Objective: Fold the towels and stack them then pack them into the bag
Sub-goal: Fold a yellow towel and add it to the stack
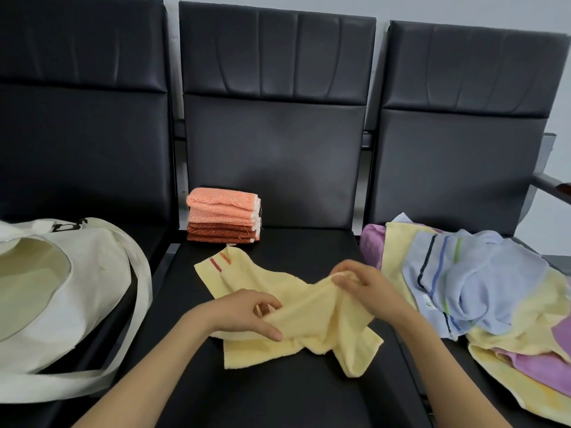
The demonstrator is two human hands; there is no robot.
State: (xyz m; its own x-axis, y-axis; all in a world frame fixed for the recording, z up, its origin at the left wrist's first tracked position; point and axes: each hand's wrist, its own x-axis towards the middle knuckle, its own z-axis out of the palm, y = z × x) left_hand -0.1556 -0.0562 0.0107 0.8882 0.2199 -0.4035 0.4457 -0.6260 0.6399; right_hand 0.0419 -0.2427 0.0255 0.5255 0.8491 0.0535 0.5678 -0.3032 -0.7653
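Observation:
A pale yellow towel (312, 329) lies crumpled on the middle black seat. My left hand (244, 313) pinches its near-left edge, and my right hand (361, 282) grips a bunched fold at its upper right. A far corner with red stripes lies flat on the seat. Behind it stands a stack of folded towels (223, 219), light orange on top and rust-brown below. A cream cloth bag (77, 288) lies open on the left seat, its straps trailing forward. A loose pile of unfolded towels (482, 291), blue, yellow and purple, covers the right seat.
Three black padded chairs stand side by side, with the middle seat (278, 396) under my hands. Their backrests (275, 149) rise behind the stack. A metal armrest (553, 186) juts out at the far right.

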